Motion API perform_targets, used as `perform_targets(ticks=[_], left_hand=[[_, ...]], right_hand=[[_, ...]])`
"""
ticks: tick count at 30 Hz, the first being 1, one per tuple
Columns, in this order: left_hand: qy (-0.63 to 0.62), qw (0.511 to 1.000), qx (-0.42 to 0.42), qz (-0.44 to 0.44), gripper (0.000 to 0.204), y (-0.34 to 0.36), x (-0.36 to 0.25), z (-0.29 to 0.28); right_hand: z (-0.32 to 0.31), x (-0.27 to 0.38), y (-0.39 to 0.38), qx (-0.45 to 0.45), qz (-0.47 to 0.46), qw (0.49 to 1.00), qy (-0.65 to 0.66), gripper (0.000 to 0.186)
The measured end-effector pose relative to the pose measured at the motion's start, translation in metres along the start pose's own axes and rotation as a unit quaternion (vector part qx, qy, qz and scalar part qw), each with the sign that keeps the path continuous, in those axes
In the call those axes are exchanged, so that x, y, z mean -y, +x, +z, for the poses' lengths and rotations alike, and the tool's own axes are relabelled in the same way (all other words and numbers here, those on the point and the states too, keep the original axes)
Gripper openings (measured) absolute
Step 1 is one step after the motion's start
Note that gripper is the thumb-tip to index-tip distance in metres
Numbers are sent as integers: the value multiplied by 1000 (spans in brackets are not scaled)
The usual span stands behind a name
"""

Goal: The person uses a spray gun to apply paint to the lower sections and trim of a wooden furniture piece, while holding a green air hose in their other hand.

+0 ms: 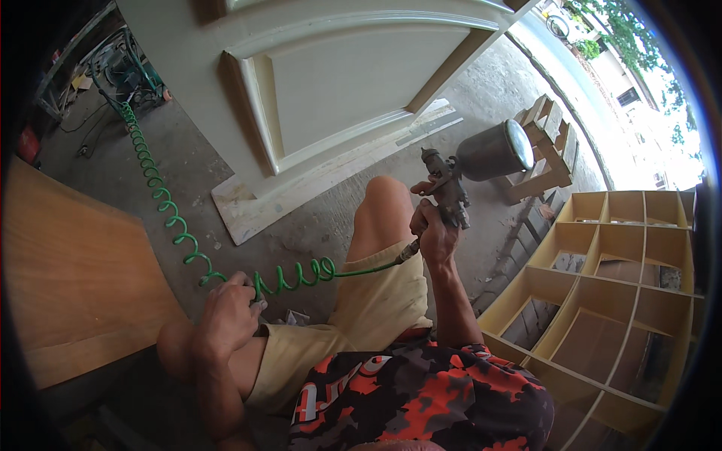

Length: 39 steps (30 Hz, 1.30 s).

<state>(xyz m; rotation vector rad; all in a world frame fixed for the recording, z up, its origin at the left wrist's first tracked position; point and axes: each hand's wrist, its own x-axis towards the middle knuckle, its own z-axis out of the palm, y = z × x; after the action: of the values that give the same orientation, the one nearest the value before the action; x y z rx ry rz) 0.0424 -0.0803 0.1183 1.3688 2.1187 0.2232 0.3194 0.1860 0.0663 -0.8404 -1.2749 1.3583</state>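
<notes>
My right hand [436,231] is wrapped round the handle of a paint spray gun [450,192], held up to the right of my knee. A grey metal paint cup [492,152] sticks out from the gun's right side. From the fitting at its handle, a green coiled air hose [301,276] runs left across my lap. My left hand [229,312] is closed round the hose's coils beside my left knee. In front stands a cream panelled door [361,83], its lower edge over a pale board [248,214] on the floor.
The hose leads back to a dark green machine [124,68], probably a compressor, at the far left. A brown wooden panel [83,270] leans at the left. At the right are a wooden crate [553,177] and a yellowish shelf frame with square compartments [579,274]. A street lies beyond.
</notes>
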Motion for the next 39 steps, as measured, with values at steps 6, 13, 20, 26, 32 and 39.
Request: perform_targets(ticks=[6,13,20,26,32,39], left_hand=[[4,1000,-5,18,22,12,8,3],[18,1000,-9,21,22,20,16,3],[25,999,-24,13,21,4,14,2],[14,999,-28,-12,22,-13,1,-5],[2,1000,-18,-24,15,-19,-16,-17],[14,1000,12,-19,17,-3,-2,-13]], right_hand=[[0,8,-2,4,-7,1000,8,48],[-2,6,0,11,-16,1000,18,47],[2,4,2,16,-10,1000,19,47],[13,3,2,19,11,1000,15,48],[21,1,0,17,21,1000,2,47],[21,5,0,-2,32,999,-16,49]])
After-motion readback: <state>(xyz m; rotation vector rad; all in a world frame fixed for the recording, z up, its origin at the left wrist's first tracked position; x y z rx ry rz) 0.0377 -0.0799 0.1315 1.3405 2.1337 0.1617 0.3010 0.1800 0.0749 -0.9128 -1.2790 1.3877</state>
